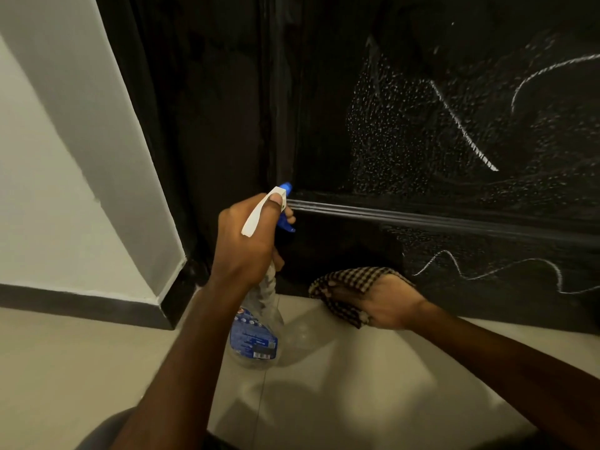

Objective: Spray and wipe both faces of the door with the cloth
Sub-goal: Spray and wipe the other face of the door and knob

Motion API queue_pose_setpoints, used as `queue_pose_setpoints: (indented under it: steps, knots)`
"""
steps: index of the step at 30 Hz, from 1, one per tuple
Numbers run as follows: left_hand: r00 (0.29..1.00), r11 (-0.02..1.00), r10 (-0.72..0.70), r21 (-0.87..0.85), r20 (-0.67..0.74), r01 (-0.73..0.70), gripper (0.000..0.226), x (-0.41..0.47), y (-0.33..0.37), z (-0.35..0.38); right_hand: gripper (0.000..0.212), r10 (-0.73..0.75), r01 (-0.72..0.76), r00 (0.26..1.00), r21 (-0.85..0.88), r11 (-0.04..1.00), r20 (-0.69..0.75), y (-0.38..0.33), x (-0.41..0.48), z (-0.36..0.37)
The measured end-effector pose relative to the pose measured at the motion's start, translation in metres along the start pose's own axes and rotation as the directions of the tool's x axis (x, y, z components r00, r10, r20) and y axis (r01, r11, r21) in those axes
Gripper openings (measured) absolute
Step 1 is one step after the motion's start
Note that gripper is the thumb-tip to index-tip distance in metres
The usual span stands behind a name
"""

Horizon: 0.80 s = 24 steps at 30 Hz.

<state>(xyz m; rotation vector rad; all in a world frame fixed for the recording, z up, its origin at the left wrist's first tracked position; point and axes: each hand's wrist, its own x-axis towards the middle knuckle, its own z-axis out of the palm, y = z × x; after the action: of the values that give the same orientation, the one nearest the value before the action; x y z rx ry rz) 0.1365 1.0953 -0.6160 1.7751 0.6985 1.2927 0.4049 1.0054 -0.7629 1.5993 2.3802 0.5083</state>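
Head view, looking forward and down, close to door

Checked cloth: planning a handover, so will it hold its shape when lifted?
Probably floppy: the checked cloth drapes in folds around the right hand by the door. Likely light, being thin. Its matte weave seems unlikely to slip.

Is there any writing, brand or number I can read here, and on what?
Label on the spray bottle: blue, with print and a barcode, too small and blurred to read.
On the door: white chalk strokes and squiggles only, no legible words.
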Motion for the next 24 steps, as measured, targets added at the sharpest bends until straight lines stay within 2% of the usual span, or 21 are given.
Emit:
queue_pose_setpoints:
  steps: [2,5,8,10,11,12,13,14,15,16,17,18,19,20,22,24]
  knots:
    - [1.000,1.000,0.001,0.015,-0.007,-0.001,0.029,-0.001,0.001,0.002,0.093,0.089,-0.086,0.989,0.024,0.996,-0.117,0.003,-0.006,-0.006]
    - [1.000,0.999,0.004,0.049,-0.015,-0.003,0.030,-0.001,0.002,0.003,0.090,0.258,-0.247,0.906,0.077,0.966,-0.335,0.008,-0.017,-0.031]
    - [1.000,0.999,0.016,0.039,0.011,-0.016,0.029,0.000,0.002,0.005,0.081,0.331,-0.299,0.845,0.144,0.943,-0.419,0.007,-0.023,-0.038]
    - [1.000,1.000,0.009,0.024,0.023,-0.010,0.030,-0.001,0.003,0.006,0.080,0.402,-0.293,0.804,0.296,0.909,-0.438,-0.001,-0.026,-0.041]
    - [1.000,1.000,0.000,0.015,0.030,0.000,0.031,-0.002,0.004,0.007,0.076,0.475,-0.285,0.751,0.423,0.860,-0.459,-0.009,-0.026,-0.043]
    - [0.999,1.000,-0.014,0.005,0.042,0.014,0.032,-0.003,0.006,0.009,0.069,0.570,-0.245,0.666,0.581,0.776,-0.480,-0.019,-0.026,-0.046]
    - [0.998,0.999,-0.033,-0.004,0.056,0.033,0.034,-0.004,0.009,0.011,0.061,0.689,-0.158,0.552,0.753,0.639,-0.469,-0.030,-0.023,-0.052]
    - [0.996,0.998,-0.055,-0.010,0.069,0.056,0.036,-0.005,0.011,0.013,0.055,0.819,-0.012,0.420,0.901,0.435,-0.390,-0.042,-0.019,-0.061]
    - [0.993,0.997,-0.079,-0.010,0.082,0.081,0.037,-0.006,0.015,0.015,0.052,0.925,0.176,0.298,0.966,0.191,-0.237,-0.053,-0.013,-0.075]
    - [0.990,0.995,-0.102,0.001,0.093,0.102,0.039,-0.006,0.017,0.016,0.050,0.978,0.367,0.206,0.929,-0.046,-0.033,-0.061,-0.009,-0.093]
    - [0.988,0.993,-0.115,0.019,0.102,0.113,0.038,-0.006,0.022,0.018,0.046,0.969,0.527,0.152,0.813,-0.248,0.197,-0.063,-0.007,-0.111]
    - [0.987,0.993,-0.117,0.032,0.107,0.114,0.037,-0.005,0.025,0.019,0.038,0.893,0.633,0.145,0.654,-0.414,0.426,-0.061,-0.007,-0.125]
    - [0.987,0.993,-0.113,0.032,0.118,0.110,0.037,-0.005,0.029,0.020,0.031,0.790,0.684,0.179,0.503,-0.528,0.586,-0.057,-0.010,-0.138]
    - [0.984,0.994,-0.113,0.029,0.136,0.110,0.038,-0.005,0.033,0.022,0.028,0.700,0.707,0.226,0.380,-0.596,0.677,-0.052,-0.016,-0.150]
    - [0.978,0.993,-0.120,0.026,0.171,0.117,0.040,-0.005,0.039,0.026,0.028,0.588,0.736,0.292,0.215,-0.642,0.754,-0.045,-0.027,-0.168]
    - [0.975,0.994,-0.107,0.034,0.196,0.102,0.040,-0.007,0.044,0.032,0.033,0.549,0.732,0.339,0.152,-0.664,0.764,-0.042,-0.035,-0.178]
